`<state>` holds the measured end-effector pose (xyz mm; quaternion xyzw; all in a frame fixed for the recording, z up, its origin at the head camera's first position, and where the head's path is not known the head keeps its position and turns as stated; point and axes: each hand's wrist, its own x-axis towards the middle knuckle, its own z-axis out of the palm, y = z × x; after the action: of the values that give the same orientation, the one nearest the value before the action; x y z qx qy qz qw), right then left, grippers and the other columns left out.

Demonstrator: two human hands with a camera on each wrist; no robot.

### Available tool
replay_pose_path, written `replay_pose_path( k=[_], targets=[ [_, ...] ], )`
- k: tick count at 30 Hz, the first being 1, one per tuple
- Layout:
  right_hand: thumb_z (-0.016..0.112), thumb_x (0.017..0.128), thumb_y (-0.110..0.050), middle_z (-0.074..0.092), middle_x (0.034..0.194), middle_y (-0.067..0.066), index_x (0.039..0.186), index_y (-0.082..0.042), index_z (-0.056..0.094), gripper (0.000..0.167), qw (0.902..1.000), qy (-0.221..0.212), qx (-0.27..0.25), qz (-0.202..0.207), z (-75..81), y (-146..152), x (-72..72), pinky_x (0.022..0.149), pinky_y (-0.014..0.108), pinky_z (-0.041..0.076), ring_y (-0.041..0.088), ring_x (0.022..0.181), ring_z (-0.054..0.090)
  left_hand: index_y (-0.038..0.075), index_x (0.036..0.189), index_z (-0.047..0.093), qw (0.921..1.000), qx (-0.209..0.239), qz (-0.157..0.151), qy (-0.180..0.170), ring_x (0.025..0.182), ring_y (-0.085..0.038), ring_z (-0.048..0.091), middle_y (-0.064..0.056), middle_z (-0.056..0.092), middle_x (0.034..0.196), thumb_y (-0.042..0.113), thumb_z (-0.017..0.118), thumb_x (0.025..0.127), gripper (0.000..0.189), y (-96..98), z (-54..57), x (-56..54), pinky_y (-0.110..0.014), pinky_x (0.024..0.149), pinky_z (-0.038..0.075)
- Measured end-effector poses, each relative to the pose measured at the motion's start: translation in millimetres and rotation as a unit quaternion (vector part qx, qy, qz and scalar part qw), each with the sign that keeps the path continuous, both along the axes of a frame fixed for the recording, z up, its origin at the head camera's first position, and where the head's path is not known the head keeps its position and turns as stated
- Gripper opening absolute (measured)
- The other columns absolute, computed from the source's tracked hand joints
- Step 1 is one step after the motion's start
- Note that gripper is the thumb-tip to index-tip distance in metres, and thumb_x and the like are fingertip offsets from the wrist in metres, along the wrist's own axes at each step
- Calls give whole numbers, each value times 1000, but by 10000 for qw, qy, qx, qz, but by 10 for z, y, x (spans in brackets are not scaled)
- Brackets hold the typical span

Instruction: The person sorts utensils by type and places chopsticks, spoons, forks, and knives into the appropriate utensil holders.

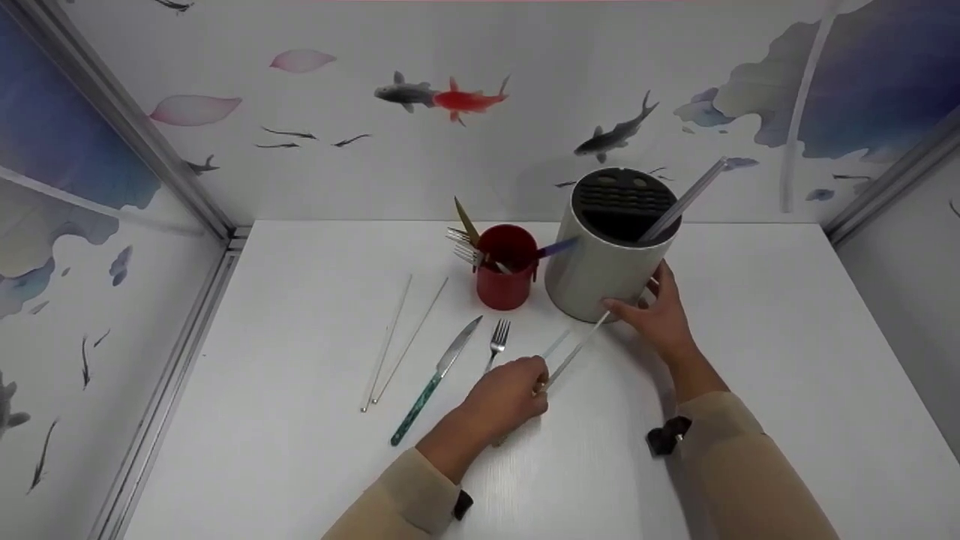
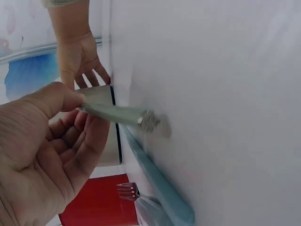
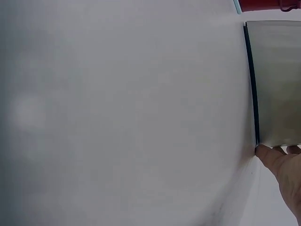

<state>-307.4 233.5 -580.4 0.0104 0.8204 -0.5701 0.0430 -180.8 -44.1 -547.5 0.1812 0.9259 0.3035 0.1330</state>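
- At the near middle, the left hand (image 1: pixel 506 397) pinches a stick (image 1: pixel 574 354) narrowly; so slight a grip might let it swivel and catch the holder (image 1: pixel 592 274).
- Right of centre, the right hand (image 1: pixel 664 321) rests wide against the holder's near right wall; a hard push could tip it or knock the red cup (image 1: pixel 504 292).
- In the holder: a clear rod (image 1: pixel 690 193), leaning right.
- In the red cup, farther left: forks (image 1: pixel 469 255), a yellow blade (image 1: pixel 466 221), a purple handle (image 1: pixel 557 247).
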Motion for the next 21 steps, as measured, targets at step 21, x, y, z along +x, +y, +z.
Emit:
replay_pose_path(
  k=[21],
  targets=[
    [91,80,-35,4,177,1,167,-27,-5,130,9998,-85,-139,-74,-156,-2,-19,131,49,20,26,163,11,15,129,59,9400,3336,681,-210,109,-8,61,0,65,119,16,64,103,27,1,320,-31,-21,92,59]
  ],
)
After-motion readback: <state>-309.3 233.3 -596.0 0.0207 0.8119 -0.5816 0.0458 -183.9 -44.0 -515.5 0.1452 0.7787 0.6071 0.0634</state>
